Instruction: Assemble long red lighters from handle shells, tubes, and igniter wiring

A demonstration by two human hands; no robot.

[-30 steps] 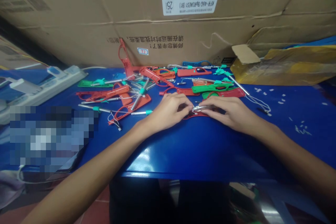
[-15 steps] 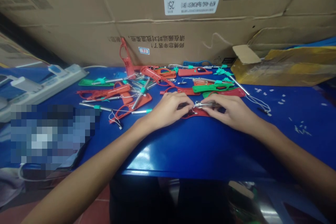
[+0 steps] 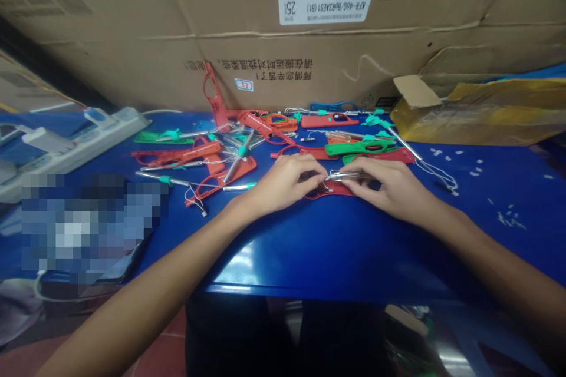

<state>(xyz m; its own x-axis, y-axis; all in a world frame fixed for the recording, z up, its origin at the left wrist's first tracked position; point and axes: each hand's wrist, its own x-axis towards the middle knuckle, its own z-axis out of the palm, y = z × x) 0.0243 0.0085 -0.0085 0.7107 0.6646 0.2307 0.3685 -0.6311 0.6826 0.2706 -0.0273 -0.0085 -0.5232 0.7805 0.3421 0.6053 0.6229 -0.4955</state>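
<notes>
My right hand (image 3: 389,185) grips a clear lighter gas tank (image 3: 347,175) with a metal valve end pointing left. My left hand (image 3: 287,184) is pinched closed at that valve end, on a thin white wire (image 3: 327,178); its far end is hidden by the fingers. Just beneath both hands lies a red lighter casing half (image 3: 338,188) on the blue table. Beyond them are a green casing (image 3: 360,148) and a red casing (image 3: 305,152). To the left, a metal lighter tube with a teal clip (image 3: 241,153) rests on more red casings.
A cardboard sheet (image 3: 145,59) stands behind the blue table (image 3: 274,253). At the right sits an open yellow-taped box (image 3: 495,112), with small white scraps (image 3: 510,218) before it. A power strip (image 3: 84,150) and a blurred-out flat device (image 3: 88,230) lie left.
The view has shifted slightly. Both hands stay almost where they were, with the gas tank still in my right hand and my left fingers at its valve end.
</notes>
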